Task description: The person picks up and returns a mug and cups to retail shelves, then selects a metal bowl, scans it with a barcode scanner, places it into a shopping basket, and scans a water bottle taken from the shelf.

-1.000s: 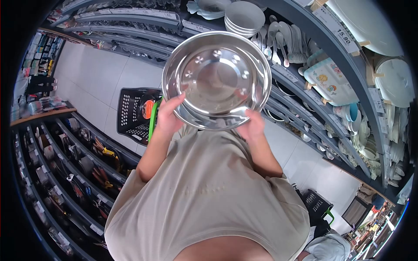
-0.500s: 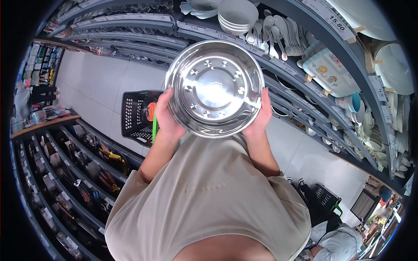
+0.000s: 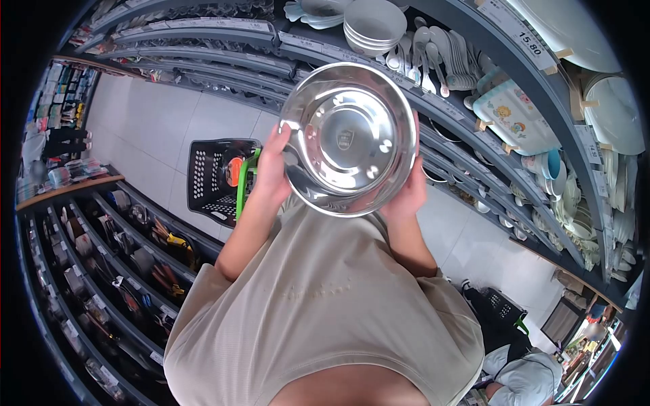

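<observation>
A shiny round stainless steel basin (image 3: 347, 181) is held up in front of my chest, tilted, its inside facing me. A small shield-shaped mark shows at the centre of its bottom. My left hand (image 3: 273, 166) grips the rim on the left side, thumb over the edge. On the opposite side my right hand (image 3: 407, 189) supports the wall, its fingers partly hidden behind the metal. Below and left of the basin, a black shopping basket (image 3: 201, 177) with a green handle (image 3: 245, 183) stands on the floor, with an orange item (image 3: 235, 172) in it.
Shelves on the right carry white bowls (image 3: 374, 24), spoons (image 3: 440, 57), a patterned tray (image 3: 516, 111) and plates (image 3: 613, 111). Racks of kitchen tools (image 3: 172, 247) line the left. Behind me, a person (image 3: 525, 375) is near another black basket (image 3: 504, 306).
The basin has shifted slightly right and turned, its left side tipping towards me. My left hand has moved right with it, and the right hand sits a little lower.
</observation>
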The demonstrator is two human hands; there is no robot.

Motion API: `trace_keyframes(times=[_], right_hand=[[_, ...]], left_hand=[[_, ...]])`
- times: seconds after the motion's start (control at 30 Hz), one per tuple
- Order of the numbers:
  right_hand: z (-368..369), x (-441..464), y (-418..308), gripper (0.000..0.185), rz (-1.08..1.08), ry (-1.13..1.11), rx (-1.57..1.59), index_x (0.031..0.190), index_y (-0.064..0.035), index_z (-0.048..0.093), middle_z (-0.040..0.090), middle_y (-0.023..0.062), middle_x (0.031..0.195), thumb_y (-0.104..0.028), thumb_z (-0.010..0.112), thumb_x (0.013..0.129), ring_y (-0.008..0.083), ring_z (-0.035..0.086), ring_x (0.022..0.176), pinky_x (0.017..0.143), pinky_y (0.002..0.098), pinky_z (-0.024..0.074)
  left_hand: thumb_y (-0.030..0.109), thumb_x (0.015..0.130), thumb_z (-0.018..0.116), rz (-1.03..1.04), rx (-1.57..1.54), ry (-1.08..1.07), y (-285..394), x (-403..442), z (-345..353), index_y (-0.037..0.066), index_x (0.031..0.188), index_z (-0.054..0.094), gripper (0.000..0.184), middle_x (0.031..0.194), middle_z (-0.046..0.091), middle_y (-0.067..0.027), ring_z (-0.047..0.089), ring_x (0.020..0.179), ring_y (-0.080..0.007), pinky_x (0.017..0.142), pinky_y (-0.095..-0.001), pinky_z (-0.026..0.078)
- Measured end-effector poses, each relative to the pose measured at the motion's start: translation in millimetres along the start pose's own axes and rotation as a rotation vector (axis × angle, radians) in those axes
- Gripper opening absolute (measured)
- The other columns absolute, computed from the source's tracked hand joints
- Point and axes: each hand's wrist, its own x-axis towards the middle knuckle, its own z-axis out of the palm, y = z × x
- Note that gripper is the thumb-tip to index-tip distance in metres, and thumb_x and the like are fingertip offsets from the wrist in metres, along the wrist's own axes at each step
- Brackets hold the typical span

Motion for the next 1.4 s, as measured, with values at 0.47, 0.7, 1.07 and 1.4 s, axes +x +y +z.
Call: trace_keyframes(times=[0.47,0.7,1.07,1.4], right_hand=[[-29,66,-3,0.06,-0.205,-0.475,-0.593,0.108,-0.0022,0.052,0.052,0.0049,0.093,-0.046,0.076,0.074,0.0129,0.05,0.081,0.086,0.0327,0.0446],[-20,48,15,0.023,0.056,0.02,-0.433,0.098,-0.0047,0.054,0.048,-0.0048,0.071,-0.025,0.062,0.092,0.0022,0.045,0.064,0.056,0.0176,0.0369],[-44,13,44,0.04,0.553,0.051,0.294,0.132,-0.0071,0.045,0.054,0.01,0.13,-0.031,0.038,0.101,0.0235,0.053,0.119,0.1,0.0422,0.0433],[-51,6,38,0.037,0.505,0.029,0.43,0.129,-0.0083,0.049,0.053,0.0093,0.132,-0.03,0.037,0.101,0.0247,0.051,0.121,0.102,0.0438,0.0403]], left_hand=[[0.0,0.084,0.05,-0.45,-0.115,-0.498,-31,8,-34,0.01,0.144,0.032,0.064,0.132,0.048,-0.0192,0.051,0.121,-0.0348,0.098,-0.037,0.045],[0.049,0.094,0.037,-0.075,-0.255,-0.227,0,-2,-36,0.008,0.14,0.039,0.061,0.144,0.039,-0.0094,0.035,0.134,-0.0281,0.11,-0.0485,0.028],[0.029,0.099,0.043,0.169,-0.199,-0.314,23,-19,-56,0.002,0.13,0.047,0.041,0.126,0.057,-0.0149,0.058,0.112,-0.0277,0.095,-0.044,0.047],[0.031,0.099,0.04,0.033,-0.321,-0.395,19,-14,-50,0.004,0.13,0.048,0.042,0.129,0.055,-0.0132,0.053,0.119,-0.0292,0.101,-0.0469,0.04]])
